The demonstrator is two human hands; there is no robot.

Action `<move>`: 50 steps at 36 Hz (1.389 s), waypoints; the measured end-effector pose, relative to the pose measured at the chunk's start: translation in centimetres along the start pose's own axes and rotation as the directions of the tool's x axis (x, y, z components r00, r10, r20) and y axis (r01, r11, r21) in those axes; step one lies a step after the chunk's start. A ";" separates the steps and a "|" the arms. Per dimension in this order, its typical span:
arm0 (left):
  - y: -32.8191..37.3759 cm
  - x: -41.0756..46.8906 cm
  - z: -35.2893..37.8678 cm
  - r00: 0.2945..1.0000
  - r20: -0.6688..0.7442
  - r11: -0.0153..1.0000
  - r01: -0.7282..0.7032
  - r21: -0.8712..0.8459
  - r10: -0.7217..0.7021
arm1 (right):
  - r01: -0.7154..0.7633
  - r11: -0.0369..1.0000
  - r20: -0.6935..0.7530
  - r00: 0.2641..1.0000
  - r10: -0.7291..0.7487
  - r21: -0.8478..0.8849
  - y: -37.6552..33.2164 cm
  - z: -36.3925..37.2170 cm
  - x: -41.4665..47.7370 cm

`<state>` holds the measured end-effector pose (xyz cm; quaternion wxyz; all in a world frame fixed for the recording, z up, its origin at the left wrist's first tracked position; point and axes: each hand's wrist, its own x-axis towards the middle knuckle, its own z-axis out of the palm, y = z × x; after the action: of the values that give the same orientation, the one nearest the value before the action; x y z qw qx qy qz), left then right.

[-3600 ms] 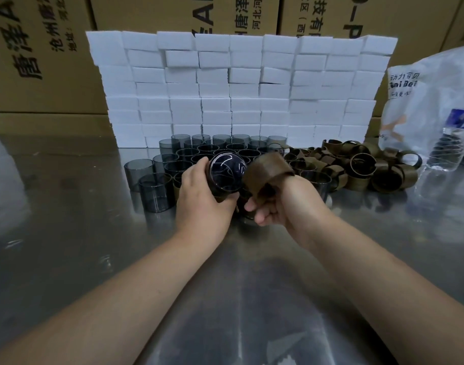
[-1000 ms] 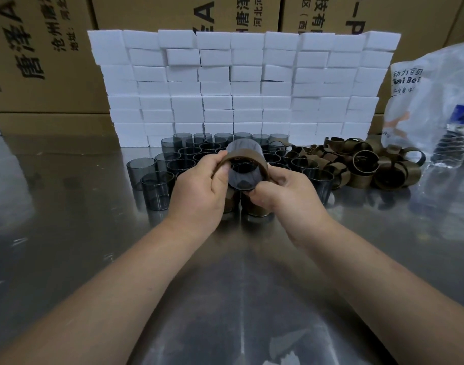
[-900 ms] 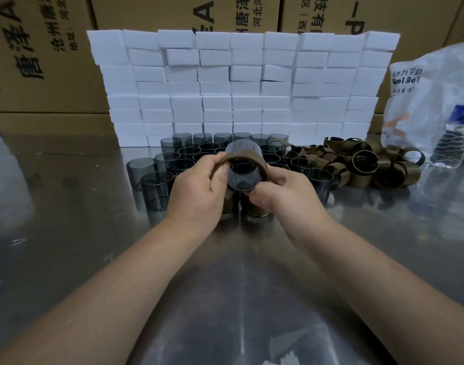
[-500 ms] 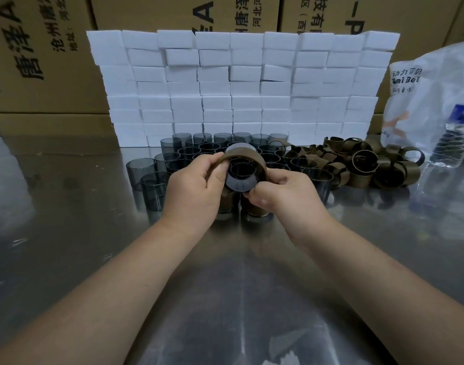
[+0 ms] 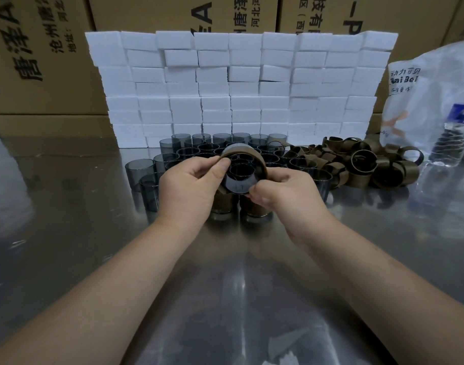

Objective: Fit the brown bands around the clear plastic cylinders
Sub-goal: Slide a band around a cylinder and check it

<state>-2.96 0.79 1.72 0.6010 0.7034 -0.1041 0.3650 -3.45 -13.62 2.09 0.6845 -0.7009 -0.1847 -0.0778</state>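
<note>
Both hands hold one smoky clear plastic cylinder (image 5: 240,179) on its side above the table, its round end facing me. A brown band (image 5: 261,163) is wrapped round it. My left hand (image 5: 191,185) grips the left side, thumb on the band's edge. My right hand (image 5: 283,191) pinches the lower right rim. Two banded cylinders (image 5: 254,208) stand on the table just under my hands. Several bare cylinders (image 5: 199,148) stand behind, and a heap of loose brown bands (image 5: 357,164) lies to the right.
A wall of white foam blocks (image 5: 238,85) backs the metal table (image 5: 67,233), with cardboard boxes (image 5: 41,61) behind. A white plastic bag (image 5: 425,96) and a water bottle (image 5: 454,138) stand at the far right.
Earlier my right hand held the band apart from the cylinder; now it sits round the cylinder. Over the last second the cylinder has dipped slightly and both hands have shifted their fingers along the band.
</note>
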 end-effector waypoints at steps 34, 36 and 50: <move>0.1 -1.5 0.7 0.969 0.247 0.929 -0.113 0.353 0.024 | 0.062 0.976 -0.094 0.992 -0.083 -0.209 -0.7 1.3 -1.1; 0.0 -1.4 0.6 0.961 0.274 0.929 -0.126 0.349 0.027 | 0.051 0.981 -0.083 0.994 -0.067 -0.186 -0.8 1.2 -1.1; 0.0 -1.0 1.0 0.903 0.296 0.875 0.395 -0.280 -0.313 | 0.146 0.876 -0.004 0.986 -0.166 -0.459 -0.3 0.7 -1.2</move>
<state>-3.29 -0.43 1.06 0.7507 0.6377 -0.1053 0.1368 -4.78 -13.16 1.94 0.4956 -0.8232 -0.2023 -0.1891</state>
